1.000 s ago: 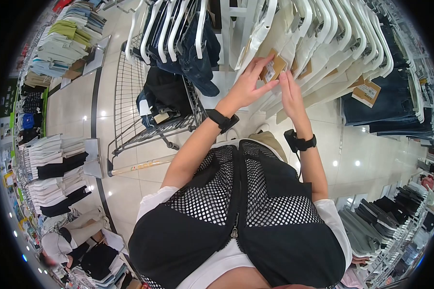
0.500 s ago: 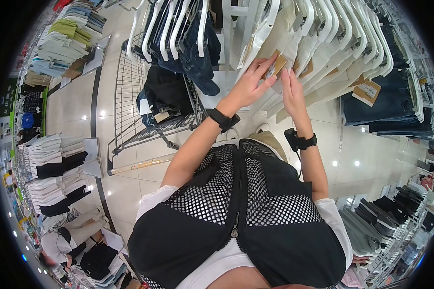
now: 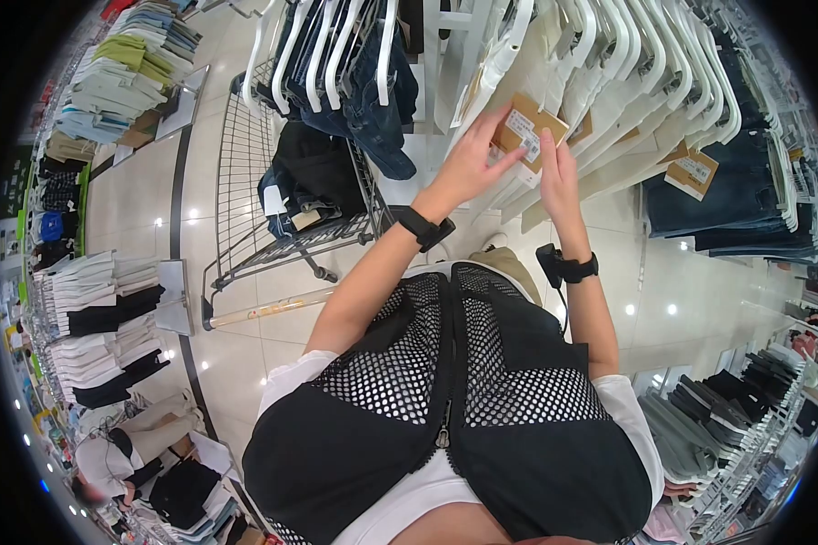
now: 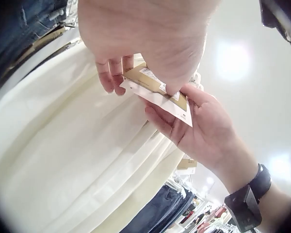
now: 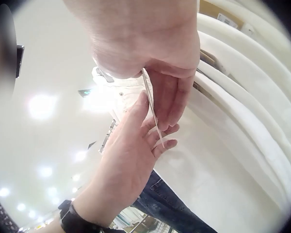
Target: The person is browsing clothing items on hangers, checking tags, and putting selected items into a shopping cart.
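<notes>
Brown card carrying a printed white label made up the hang tag (image 3: pixel 533 129), which we saw held between two hands, just in front of a row of pale garments (image 3: pixel 609 163). We watched the left hand (image 3: pixel 468 168) pinch it, with the thumb on the labelled face and the other fingers reaching behind. From the opposite side the right hand (image 3: pixel 562 182) gripped the tag too; in the right wrist view we made it out edge-on between thumb and fingers. From the left wrist we noticed a white card (image 4: pixel 157 99) lying against the back of the tag, its edge showing past the brown. We could not read the print.

Farther right we saw a second brown tag (image 3: pixel 689 174) dangling from the pale row, near dark blue denim (image 3: pixel 759 182). To the left of the hands we found jeans (image 3: pixel 364 136) on white hangers (image 3: pixel 387 54), and beside them a wire cart (image 3: pixel 286 267) with dark clothes (image 3: pixel 314 168) inside. We also saw that the person wore a black vest (image 3: pixel 536 445) with mesh panels over a white top, plus a black strap on each wrist. Along the far left we saw more garments (image 3: pixel 109 282), white and black, packed in rows.
</notes>
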{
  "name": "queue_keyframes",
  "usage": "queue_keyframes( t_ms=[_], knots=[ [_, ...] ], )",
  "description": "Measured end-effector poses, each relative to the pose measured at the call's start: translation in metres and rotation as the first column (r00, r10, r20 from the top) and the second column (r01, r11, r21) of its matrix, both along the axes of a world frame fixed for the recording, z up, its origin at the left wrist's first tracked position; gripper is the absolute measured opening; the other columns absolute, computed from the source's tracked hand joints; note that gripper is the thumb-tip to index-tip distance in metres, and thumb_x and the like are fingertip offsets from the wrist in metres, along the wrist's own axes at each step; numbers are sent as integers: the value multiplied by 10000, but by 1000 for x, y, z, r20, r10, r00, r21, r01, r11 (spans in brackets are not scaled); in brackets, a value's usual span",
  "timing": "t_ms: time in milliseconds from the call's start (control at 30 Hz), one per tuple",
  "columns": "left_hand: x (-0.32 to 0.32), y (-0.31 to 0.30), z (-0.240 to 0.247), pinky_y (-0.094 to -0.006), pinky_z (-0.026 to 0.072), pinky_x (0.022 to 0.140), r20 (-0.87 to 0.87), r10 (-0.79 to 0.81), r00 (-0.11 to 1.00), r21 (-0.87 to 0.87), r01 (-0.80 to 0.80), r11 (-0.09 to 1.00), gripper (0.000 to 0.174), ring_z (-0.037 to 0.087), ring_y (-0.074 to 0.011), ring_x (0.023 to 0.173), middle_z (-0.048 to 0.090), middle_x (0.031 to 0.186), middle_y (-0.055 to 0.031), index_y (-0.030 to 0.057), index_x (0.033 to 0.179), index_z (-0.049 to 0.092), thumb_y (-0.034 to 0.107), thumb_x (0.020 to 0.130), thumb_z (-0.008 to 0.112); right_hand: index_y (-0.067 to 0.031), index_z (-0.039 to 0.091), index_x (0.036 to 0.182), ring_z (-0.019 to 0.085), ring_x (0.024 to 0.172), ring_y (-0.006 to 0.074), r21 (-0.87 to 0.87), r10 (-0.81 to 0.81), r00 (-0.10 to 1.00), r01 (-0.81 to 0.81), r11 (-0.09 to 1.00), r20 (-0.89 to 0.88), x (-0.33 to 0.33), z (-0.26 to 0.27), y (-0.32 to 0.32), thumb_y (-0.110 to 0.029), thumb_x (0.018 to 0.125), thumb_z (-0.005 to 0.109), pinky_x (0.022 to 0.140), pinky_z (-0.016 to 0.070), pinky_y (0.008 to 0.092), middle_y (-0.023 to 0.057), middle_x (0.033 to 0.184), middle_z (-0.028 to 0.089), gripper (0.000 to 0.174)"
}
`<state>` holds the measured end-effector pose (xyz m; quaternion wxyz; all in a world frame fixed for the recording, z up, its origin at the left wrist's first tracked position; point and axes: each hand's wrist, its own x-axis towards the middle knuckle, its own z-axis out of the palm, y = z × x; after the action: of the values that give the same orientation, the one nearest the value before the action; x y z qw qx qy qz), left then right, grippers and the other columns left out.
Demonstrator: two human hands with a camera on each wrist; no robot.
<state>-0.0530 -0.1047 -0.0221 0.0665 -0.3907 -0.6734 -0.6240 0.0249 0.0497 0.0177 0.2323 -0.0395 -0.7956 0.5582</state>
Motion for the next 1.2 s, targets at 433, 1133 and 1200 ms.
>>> queue_keyframes(
  t_ms=[433,1133,1200],
  knots=[
    [13,-15,20,-395,556,941,-265,203,943,16,-206,978,418,657,-368,1026,665,1119,-157,23,1339,664,51,937,777,31,615,1356,621,819,184,195,-81,976,41,980,202,1,8,-1,-239,1133,594,818,560,349,124,956,685,351],
    [1,-8,13,-421,506,1103,-165,182,969,33,-179,983,504,633,-397,1305,600,1480,-214,27,1512,577,90,1025,689,8,641,1360,780,1005,301,173,36,993,-56,983,116,-14,11,-12,-210,1079,649,825,590,379,201,1140,776,355],
    [-1,-6,12,-422,504,1106,-175,176,969,33,-173,984,519,619,-396,1324,587,1489,-214,32,1518,572,97,1019,701,11,650,1337,774,963,255,101,55,992,-67,993,117,-17,5,-4,-190,1094,627,813,583,357,180,1098,775,315]
  ],
)
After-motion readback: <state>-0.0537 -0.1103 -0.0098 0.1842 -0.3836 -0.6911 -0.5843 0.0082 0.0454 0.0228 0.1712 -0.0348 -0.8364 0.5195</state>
